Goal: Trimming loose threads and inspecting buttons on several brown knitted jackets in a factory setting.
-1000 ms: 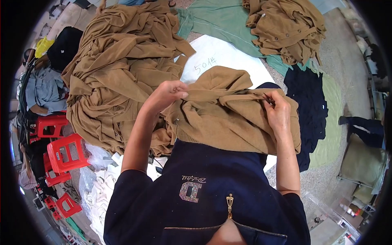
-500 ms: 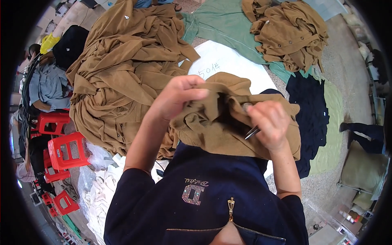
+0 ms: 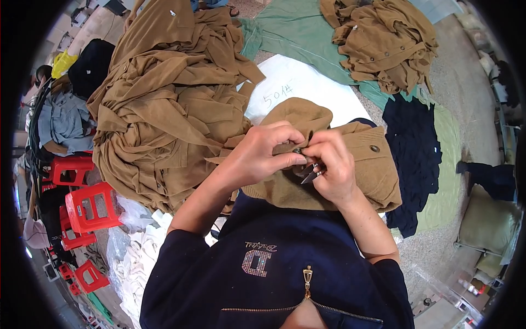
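Note:
A brown knit cardigan (image 3: 279, 193) with dark buttons lies bunched across my lap. My left hand (image 3: 262, 156) is closed, its thumb and fingers pinching the cardigan close to a small dark button. My right hand (image 3: 332, 171) almost meets it there, with its fingertips at the same spot. Tucked in the right palm are small thread snips (image 3: 311, 176), their metal blades pointing down and left. The rest of the snips is hidden by the fingers.
At left rises a large heap of brown garments (image 3: 170, 104); a smaller brown pile (image 3: 383, 46) sits at far right. A dark garment (image 3: 412, 153) lies right of my lap. Red stools (image 3: 92, 207) and white cloth (image 3: 139, 263) are on the left. A white sheet (image 3: 290, 74) spreads ahead.
My hands have come together over the cardigan, the left moving right and down, the right moving left. The opened-up fabric has flattened, and a button now shows on its right part.

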The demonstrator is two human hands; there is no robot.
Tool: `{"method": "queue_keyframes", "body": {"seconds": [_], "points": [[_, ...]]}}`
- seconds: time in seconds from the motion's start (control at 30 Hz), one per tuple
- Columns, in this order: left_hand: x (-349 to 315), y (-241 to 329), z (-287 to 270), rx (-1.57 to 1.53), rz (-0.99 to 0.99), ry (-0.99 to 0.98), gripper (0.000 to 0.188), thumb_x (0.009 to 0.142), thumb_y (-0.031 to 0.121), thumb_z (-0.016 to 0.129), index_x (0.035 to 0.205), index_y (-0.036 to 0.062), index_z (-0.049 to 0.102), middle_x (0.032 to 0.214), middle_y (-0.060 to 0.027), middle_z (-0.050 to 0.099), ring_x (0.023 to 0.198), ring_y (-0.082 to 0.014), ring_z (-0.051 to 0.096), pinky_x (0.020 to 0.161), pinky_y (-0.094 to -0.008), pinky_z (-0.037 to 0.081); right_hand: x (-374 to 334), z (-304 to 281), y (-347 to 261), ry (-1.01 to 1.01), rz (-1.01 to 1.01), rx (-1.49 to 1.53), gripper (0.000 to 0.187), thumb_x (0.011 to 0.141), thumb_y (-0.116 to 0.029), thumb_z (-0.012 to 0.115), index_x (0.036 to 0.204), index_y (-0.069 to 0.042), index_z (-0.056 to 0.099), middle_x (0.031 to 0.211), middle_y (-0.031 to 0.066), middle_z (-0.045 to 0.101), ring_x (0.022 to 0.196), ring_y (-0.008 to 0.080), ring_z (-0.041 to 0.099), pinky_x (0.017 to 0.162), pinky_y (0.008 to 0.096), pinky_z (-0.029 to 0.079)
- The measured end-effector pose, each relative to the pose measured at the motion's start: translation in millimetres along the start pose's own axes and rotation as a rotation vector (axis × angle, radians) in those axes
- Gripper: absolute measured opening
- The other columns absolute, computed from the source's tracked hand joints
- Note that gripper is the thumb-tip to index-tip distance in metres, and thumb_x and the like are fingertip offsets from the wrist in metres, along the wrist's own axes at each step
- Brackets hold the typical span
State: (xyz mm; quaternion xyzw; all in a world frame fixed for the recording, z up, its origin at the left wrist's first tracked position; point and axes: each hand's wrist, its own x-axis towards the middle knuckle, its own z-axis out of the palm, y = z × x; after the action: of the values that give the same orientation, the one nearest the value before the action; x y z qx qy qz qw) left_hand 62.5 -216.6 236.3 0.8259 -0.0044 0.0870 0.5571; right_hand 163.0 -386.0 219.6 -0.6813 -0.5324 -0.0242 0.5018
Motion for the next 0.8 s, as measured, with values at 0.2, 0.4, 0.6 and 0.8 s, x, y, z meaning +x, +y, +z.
{"method": "queue_keyframes", "body": {"seconds": [0.2, 0.4, 0.6, 0.8], "points": [[-3, -2, 3, 0.236, 0.189, -0.001, 0.024, 0.080, 0.010, 0.072, 0.099, 0.0006, 0.061, 0.093, -0.0133, 0.061, 0.082, -0.0307, 0.062, 0.071, -0.0376, 0.049, 1, 1, 1, -0.118, 0.320, 0.154, 0.036, 0.066, 0.007, 0.073, 0.096, -0.004, 0.056, 0.083, 0.0062, 0.059, 0.063, 0.0164, 0.058, 0.054, 0.0282, 0.047], [1, -7, 8, 0.193, 0.121, 0.101, 0.028, 0.078, 0.010, 0.075, 0.100, 0.0004, 0.060, 0.090, -0.0109, 0.061, 0.081, -0.0283, 0.062, 0.071, -0.0350, 0.050, -7, 7, 8, 0.041, 0.246, 0.179, 0.030, 0.066, 0.008, 0.072, 0.088, -0.004, 0.056, 0.085, 0.0062, 0.060, 0.062, 0.0151, 0.056, 0.054, 0.0277, 0.044], [3, -11, 10, 0.494, 0.223, -0.025, 0.027, 0.077, 0.019, 0.075, 0.087, 0.0035, 0.056, 0.081, -0.0104, 0.053, 0.072, -0.0305, 0.057, 0.060, -0.0392, 0.047, -10, 6, 12, 0.078, 0.251, 0.179, 0.027, 0.064, 0.012, 0.068, 0.083, -0.003, 0.056, 0.085, 0.0049, 0.060, 0.062, 0.0135, 0.054, 0.054, 0.0269, 0.043], [2, -25, 25, 0.646, 0.420, 0.165, 0.026, 0.071, 0.015, 0.074, 0.073, 0.0059, 0.050, 0.070, -0.0078, 0.047, 0.063, -0.0238, 0.054, 0.053, -0.0352, 0.045, -12, 7, 14, 0.166, 0.362, 0.265, 0.026, 0.064, 0.014, 0.064, 0.082, -0.003, 0.057, 0.081, 0.0032, 0.059, 0.062, 0.0101, 0.052, 0.054, 0.0239, 0.042]]}}
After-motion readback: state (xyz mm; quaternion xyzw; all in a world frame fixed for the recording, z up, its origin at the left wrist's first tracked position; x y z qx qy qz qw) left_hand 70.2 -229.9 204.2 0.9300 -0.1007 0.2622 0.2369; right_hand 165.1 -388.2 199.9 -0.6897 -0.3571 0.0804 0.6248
